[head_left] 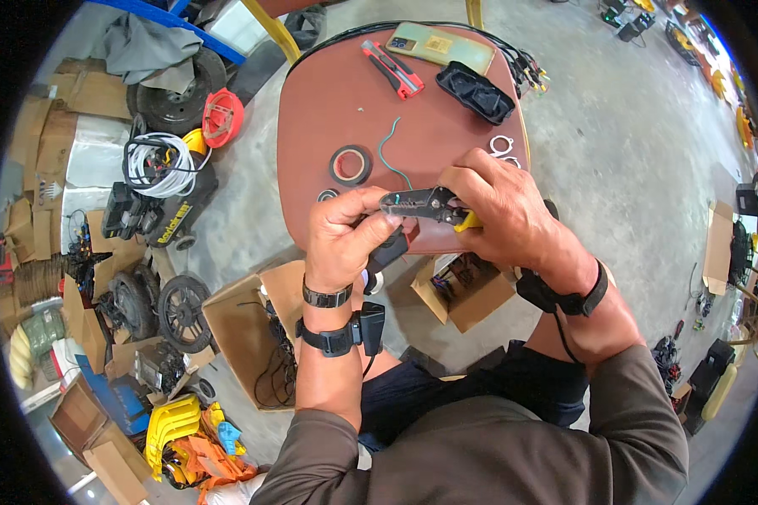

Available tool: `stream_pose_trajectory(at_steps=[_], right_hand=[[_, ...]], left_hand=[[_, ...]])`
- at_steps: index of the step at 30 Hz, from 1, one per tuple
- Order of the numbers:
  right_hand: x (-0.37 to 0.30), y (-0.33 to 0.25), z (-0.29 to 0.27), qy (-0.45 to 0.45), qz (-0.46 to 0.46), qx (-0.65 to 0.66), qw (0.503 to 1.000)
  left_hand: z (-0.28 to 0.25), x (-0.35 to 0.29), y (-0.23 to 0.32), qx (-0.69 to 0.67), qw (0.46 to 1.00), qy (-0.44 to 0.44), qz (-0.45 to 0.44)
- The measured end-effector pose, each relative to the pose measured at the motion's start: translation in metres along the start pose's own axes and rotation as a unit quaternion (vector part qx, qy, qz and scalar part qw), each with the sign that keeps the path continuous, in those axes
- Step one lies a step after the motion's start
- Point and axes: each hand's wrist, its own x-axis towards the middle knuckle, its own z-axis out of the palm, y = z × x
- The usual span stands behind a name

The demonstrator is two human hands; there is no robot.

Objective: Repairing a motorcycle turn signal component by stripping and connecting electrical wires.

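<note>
My right hand point(505, 206) is closed around the yellow handle point(469, 221) of a wire stripper point(421, 204), whose dark jaws point left over the stool's front part. My left hand point(341, 236) is closed in a pinch at the jaw tips; what lies between its fingers is hidden. A scrap of teal shows at the jaws beside these fingertips. Beyond them, a thin teal wire point(382, 154) curves across the seat, its near end running down to the stripper. Under my left hand is a black and red object point(391, 251), partly covered.
On the brown seat point(312, 109) lie black tape point(350, 165), a red utility knife point(392, 69), a phone point(440, 47), a black tray point(475, 93) and white rings point(502, 146). Black cables point(526, 71) edge it. Open cardboard boxes point(236, 337) stand below; wheels point(184, 314) and a red helmet point(222, 118) are left.
</note>
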Motion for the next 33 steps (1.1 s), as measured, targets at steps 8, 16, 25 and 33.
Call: stream_pose_trajectory(at_steps=[8,16,25,33], right_hand=[[-0.002,0.001,-0.004,-0.032,0.019,0.057,0.998],[-0.003,0.000,-0.006,-0.054,0.049,0.161,0.984],[-0.006,-0.004,-0.007,-0.096,0.121,0.236,0.959],[0.002,0.044,-0.065,0.135,0.295,0.387,0.863]], left_hand=[[0.002,-0.003,0.003,0.026,0.999,-0.014,0.030],[0.005,-0.003,-0.002,0.047,0.998,0.013,0.039],[0.006,-0.006,0.005,0.069,0.996,0.023,0.046],[-0.003,-0.021,-0.004,0.081,0.996,0.030,0.018]])
